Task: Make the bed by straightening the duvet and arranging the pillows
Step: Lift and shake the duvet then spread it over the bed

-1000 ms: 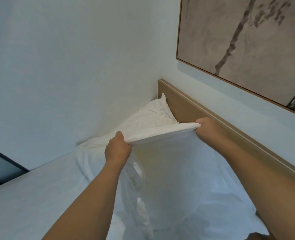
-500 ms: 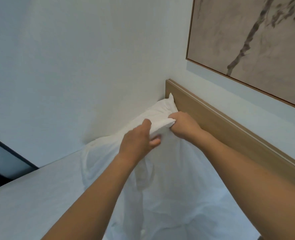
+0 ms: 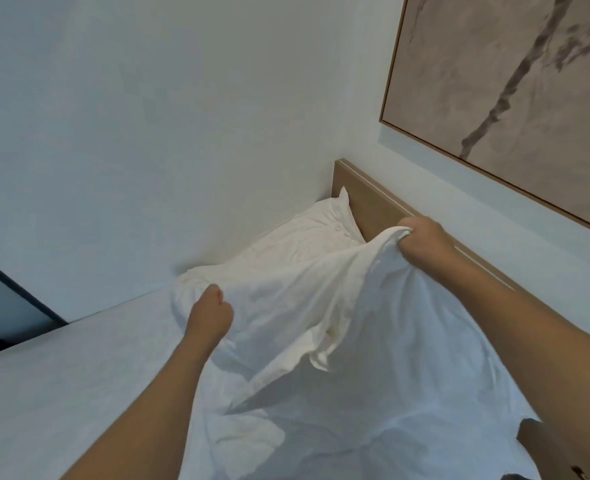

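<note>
White cotton covers nearly everything: the bed [image 3: 61, 393] stretches flat below and to the left of both hands, bare of cover there. Over it the duvet [image 3: 373, 358] hangs slack and rumpled from the right hand [image 3: 425, 244], whose fingers are curled tight round a bunched corner held up just in front of the wooden headboard [image 3: 366, 202]. It looks light, limp and soft (no stiffness to help), so I judge corners and hems the places to grip. Beyond the left hand [image 3: 210, 313] lies the pillow [image 3: 304, 244], wedged in the corner. That hand's fingers are curled against the cloth; whether they grip a fold I cannot tell.
</note>
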{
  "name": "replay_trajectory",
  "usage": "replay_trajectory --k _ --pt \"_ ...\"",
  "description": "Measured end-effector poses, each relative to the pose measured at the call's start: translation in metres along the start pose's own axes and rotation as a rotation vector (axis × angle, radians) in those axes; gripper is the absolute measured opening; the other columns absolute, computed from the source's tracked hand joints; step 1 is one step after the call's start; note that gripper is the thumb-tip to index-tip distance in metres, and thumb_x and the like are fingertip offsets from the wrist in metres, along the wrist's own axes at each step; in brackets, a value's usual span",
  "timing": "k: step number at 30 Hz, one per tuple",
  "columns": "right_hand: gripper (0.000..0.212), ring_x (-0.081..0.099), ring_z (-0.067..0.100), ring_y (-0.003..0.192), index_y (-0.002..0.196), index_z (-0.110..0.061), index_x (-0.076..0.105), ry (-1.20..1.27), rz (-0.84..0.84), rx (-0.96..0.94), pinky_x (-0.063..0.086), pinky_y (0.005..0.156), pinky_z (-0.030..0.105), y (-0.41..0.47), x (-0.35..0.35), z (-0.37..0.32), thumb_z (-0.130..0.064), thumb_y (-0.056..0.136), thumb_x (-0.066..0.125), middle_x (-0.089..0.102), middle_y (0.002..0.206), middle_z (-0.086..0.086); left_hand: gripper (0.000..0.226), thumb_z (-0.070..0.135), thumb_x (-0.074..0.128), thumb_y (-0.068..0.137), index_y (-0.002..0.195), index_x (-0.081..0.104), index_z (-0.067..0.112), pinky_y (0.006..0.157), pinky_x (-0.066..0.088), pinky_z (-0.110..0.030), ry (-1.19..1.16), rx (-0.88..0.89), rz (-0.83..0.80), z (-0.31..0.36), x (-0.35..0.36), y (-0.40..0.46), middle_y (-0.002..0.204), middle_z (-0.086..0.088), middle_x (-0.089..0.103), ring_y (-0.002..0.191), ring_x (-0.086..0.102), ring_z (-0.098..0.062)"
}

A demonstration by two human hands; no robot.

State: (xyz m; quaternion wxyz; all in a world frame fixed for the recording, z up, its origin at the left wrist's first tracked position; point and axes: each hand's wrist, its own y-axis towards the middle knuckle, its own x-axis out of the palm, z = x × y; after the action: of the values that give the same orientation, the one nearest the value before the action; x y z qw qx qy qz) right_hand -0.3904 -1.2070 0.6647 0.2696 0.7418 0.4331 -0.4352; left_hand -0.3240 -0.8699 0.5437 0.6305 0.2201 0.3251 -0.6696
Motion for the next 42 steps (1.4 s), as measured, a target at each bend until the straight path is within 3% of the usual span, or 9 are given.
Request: replay_trajectory --k 4,7,13,22,26,29,33,36,42 --pt "0.017 0.049 0.024 0.063 0.067 -0.010 0.054 0.129 -0.058 0.068 0.041 0.059 0.029 0.003 0.014 -0.032 -0.003 0.080 0.046 0.055 0.071 0.008 0.096 0.046 0.071 0.059 0.144 0.033 0.019 0.100 0.038 -0.029 -0.045 0.079 -0.761 0.042 0.054 -0.039 0.132 0.003 0.041 0.127 0.043 -0.021" --pt "0.010 0.047 0.019 0.070 0.085 -0.012 0.054 0.405 -0.121 0.212 0.036 0.052 0.024 0.008 0.016 -0.041 -0.005 0.088 0.047 0.052 0.089 0.010 0.146 0.072 0.077 0.035 0.154 0.006 0.025 0.117 0.025 -0.043 0.036 0.048 -0.721 0.029 0.116 -0.078 0.156 0.001 0.022 0.143 0.026 -0.021" --pt "0.017 0.047 0.017 0.071 0.100 -0.007 0.061 0.514 -0.072 0.277 0.040 0.065 0.026 0.014 0.007 -0.036 -0.007 0.087 0.050 0.049 0.088 0.008 0.028 0.040 0.055 0.089 0.101 0.053 0.015 0.084 0.052 -0.039 0.033 -0.017 -0.268 0.002 0.136 -0.077 0.104 -0.011 0.065 0.100 0.062 -0.033" --pt "0.009 0.048 0.029 0.083 0.093 -0.011 0.050 -0.341 0.074 0.072 0.044 0.072 0.036 -0.004 -0.009 0.070 -0.018 0.089 0.045 0.058 0.100 0.014 0.009 0.011 0.054 0.076 0.078 0.048 0.018 0.058 0.035 -0.029 0.383 0.459 0.038 0.094 -0.047 -0.013 0.076 -0.002 0.055 0.072 0.053 -0.030" --pt "0.093 0.034 0.028 0.128 0.147 -0.024 0.020 -0.296 -0.220 -0.194 0.032 0.108 0.040 -0.033 0.014 0.033 -0.027 0.067 0.067 0.029 0.144 0.008 0.014 0.006 0.048 0.074 0.077 0.055 0.017 0.053 0.037 -0.027 0.537 0.523 0.013 0.146 -0.088 -0.011 0.076 -0.005 0.057 0.071 0.056 -0.030" --pt "0.122 0.000 0.021 0.147 0.149 -0.032 -0.018 -0.265 -0.411 -0.447 -0.001 0.120 0.045 -0.060 0.036 -0.014 -0.042 0.064 0.069 -0.005 0.159 -0.007 0.016 0.011 0.050 0.079 0.084 0.063 0.018 0.060 0.043 -0.027 0.612 0.582 0.012 0.173 -0.099 -0.010 0.086 -0.006 0.062 0.077 0.058 -0.030" --pt "0.120 0.023 0.023 0.142 0.146 -0.046 -0.016 0.341 -0.690 -0.278 0.027 0.115 0.040 -0.085 0.047 -0.059 -0.044 0.067 0.073 0.009 0.159 -0.011 0.008 0.016 0.054 0.082 0.078 0.059 0.021 0.066 0.041 -0.029 0.743 0.677 0.030 0.201 -0.107 -0.010 0.083 -0.004 0.058 0.077 0.054 -0.028" --pt "0.119 0.030 0.011 0.135 0.148 -0.040 -0.002 0.425 -0.508 -0.301 0.030 0.111 0.034 -0.101 0.059 -0.095 -0.063 0.061 0.076 0.021 0.151 -0.015 0.010 0.013 0.053 0.082 0.077 0.058 0.021 0.063 0.037 -0.029 0.804 0.727 0.039 0.213 -0.108 -0.013 0.080 -0.002 0.054 0.074 0.052 -0.027" --pt "0.022 0.060 0.028 0.097 0.107 -0.018 0.052 0.133 -0.108 -0.256 0.047 0.078 0.032 -0.083 0.058 -0.104 -0.018 0.085 0.048 0.064 0.109 0.007 0.012 0.009 0.051 0.083 0.086 0.061 0.015 0.063 0.038 -0.030 0.899 0.708 0.075 0.208 -0.118 -0.003 0.085 -0.005 0.056 0.075 0.053 -0.027"
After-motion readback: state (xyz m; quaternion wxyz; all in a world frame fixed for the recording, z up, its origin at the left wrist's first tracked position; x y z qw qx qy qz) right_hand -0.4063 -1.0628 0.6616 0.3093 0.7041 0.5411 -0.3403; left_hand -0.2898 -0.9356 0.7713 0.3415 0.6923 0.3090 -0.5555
